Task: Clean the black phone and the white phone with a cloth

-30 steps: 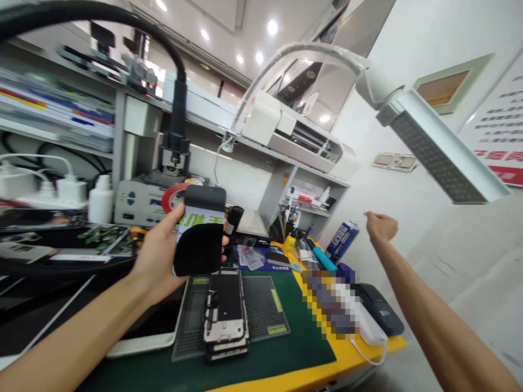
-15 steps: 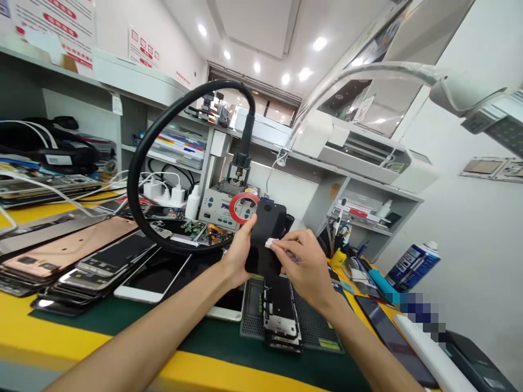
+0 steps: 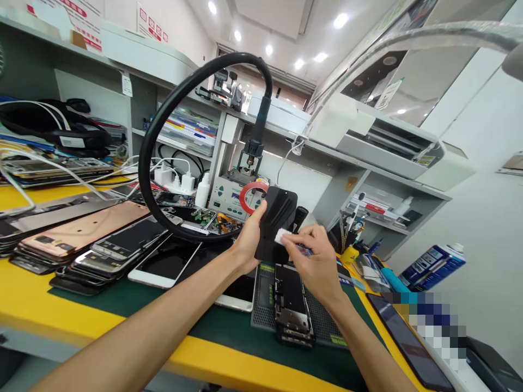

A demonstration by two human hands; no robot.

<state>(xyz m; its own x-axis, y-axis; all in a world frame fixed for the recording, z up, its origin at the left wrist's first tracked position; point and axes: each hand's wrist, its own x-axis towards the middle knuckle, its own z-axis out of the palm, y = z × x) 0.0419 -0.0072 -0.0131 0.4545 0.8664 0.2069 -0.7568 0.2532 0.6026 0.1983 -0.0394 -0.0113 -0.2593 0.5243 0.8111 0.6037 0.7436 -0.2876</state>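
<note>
Holds a flat black panel [image 3: 274,218] up over the middle of the bench in the left hand [image 3: 247,239], thumb along the left edge. Pinches a small white pad [image 3: 283,236] in the right hand [image 3: 312,264]. Was reaching far out to the right with the right hand a second ago; has since brought it in to the panel. Now has the pad closer to the panel's right edge than half a second ago. Seems to mean rubbing, with both hands busy on one thing. Cannot tell how hard.

See, at left, a smooth pink metal plate [image 3: 81,231] on a pile of thin parts. Next, find a white-rimmed screen [image 3: 165,261], dark and shiny, on a green mat [image 3: 220,326]. Farther back, see a thick black hose [image 3: 145,158] bent in a loop, then a round red tape ring [image 3: 244,198]. Near the hands, spot a dull black and silver stack of phone parts [image 3: 293,296] on a bumpy gray tray [image 3: 263,310]. At right, find a shiny, round blue can [image 3: 433,267].
</note>
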